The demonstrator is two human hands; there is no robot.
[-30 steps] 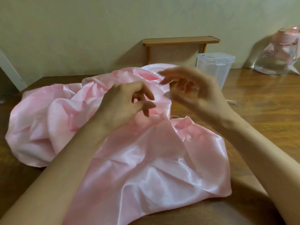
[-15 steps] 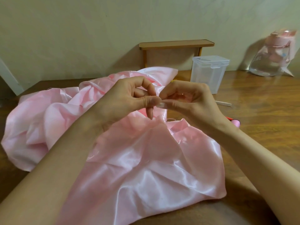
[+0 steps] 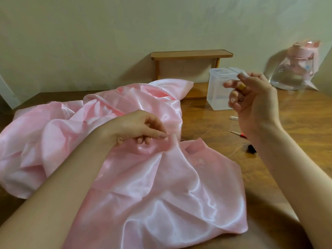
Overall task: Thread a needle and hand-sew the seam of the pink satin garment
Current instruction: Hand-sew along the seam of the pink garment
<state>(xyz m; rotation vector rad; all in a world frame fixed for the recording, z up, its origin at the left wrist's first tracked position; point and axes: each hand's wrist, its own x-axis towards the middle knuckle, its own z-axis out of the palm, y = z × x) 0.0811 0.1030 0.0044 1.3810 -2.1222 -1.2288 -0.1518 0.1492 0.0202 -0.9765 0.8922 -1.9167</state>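
The pink satin garment (image 3: 161, 186) lies crumpled over the wooden table (image 3: 296, 126). My left hand (image 3: 136, 128) rests on it and pinches a small raised fold of the seam between thumb and forefinger. My right hand (image 3: 251, 99) is lifted up and to the right, in front of the plastic box, with thumb and forefinger pinched together on the needle, which is too small and blurred to make out. A faint thread (image 3: 236, 151) shows near the garment's right edge. There is a gold ring on one finger of the right hand.
A clear plastic box (image 3: 218, 94) stands behind the garment, in front of a small wooden shelf (image 3: 192, 54) by the wall. A pink-lidded water jug (image 3: 294, 72) sits at the far right. A red-handled tool (image 3: 238, 133), a small clear tube (image 3: 233, 118) and a black item (image 3: 250, 149) lie beside my right forearm.
My right hand has pulled away from the left, up and to the right. My left hand has dropped onto the garment, still pinching the fold.
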